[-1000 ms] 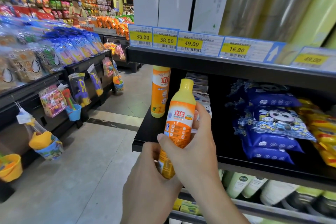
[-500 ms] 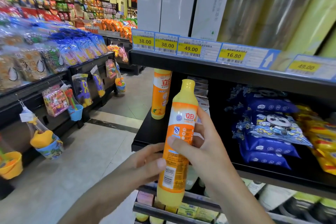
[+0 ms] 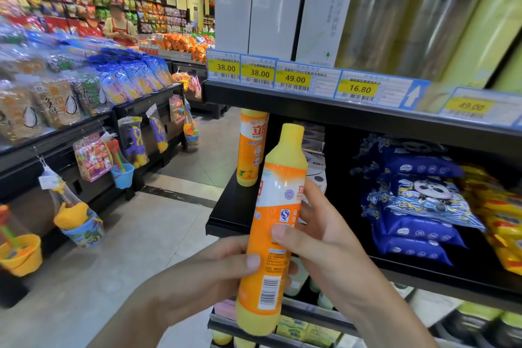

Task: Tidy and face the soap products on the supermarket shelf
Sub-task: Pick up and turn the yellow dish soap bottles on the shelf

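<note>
Held bottle [image 3: 271, 234] showing yellow cap and base, orange label fading to white band up top, blue mark mid-label, black barcode on white patch low down. Second bottle [image 3: 251, 147] on black shelf [image 3: 226, 223] showing yellow body, orange label, red lettering. Price tags [image 3: 293, 79] showing yellow panels with black digits inside pale blue holders. Wipe packs [image 3: 418, 232] showing deep blue with white dots; one showing panda print over blue-white wave stripes. Packs at far right [image 3: 505, 223] showing yellow with red. Boxes above [image 3: 265, 0] showing white. Floor [image 3: 113, 248] showing beige tile with dark strip.
</note>
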The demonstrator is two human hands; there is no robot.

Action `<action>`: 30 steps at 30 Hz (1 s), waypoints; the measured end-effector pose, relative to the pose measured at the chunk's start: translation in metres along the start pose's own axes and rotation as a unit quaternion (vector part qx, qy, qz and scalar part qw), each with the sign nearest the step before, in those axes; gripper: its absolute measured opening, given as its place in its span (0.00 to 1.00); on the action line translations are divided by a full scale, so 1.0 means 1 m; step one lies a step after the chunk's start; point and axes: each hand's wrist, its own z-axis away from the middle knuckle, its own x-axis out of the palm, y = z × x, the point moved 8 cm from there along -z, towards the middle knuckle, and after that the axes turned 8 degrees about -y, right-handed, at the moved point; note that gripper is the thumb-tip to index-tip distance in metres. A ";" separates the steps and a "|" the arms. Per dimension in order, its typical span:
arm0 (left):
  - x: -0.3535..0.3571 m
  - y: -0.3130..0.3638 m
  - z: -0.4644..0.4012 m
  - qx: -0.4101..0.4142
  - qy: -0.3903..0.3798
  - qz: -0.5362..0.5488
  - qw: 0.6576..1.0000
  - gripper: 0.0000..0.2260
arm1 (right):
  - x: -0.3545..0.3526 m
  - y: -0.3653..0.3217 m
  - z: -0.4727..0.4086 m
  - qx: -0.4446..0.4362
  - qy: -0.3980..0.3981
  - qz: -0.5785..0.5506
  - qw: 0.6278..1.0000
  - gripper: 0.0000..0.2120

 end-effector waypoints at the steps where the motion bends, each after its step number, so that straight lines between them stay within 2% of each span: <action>1: 0.001 0.001 0.000 0.006 0.001 -0.002 1.000 0.24 | 0.002 0.000 0.000 0.001 -0.010 -0.014 1.000 0.33; 7: -0.003 0.002 0.001 0.011 0.062 -0.046 0.997 0.26 | 0.000 0.008 0.003 0.010 -0.033 -0.060 0.998 0.31; 17: -0.002 0.010 -0.005 0.015 0.131 -0.143 0.981 0.24 | -0.004 0.010 0.007 0.031 -0.034 0.019 0.999 0.31; 23: -0.002 0.011 -0.010 0.018 0.148 -0.155 0.977 0.22 | -0.009 0.012 0.011 0.032 0.025 0.113 0.993 0.37; 30: 0.006 0.000 -0.023 0.018 0.084 -0.067 0.994 0.22 | -0.020 -0.002 0.021 0.018 0.134 0.221 0.966 0.33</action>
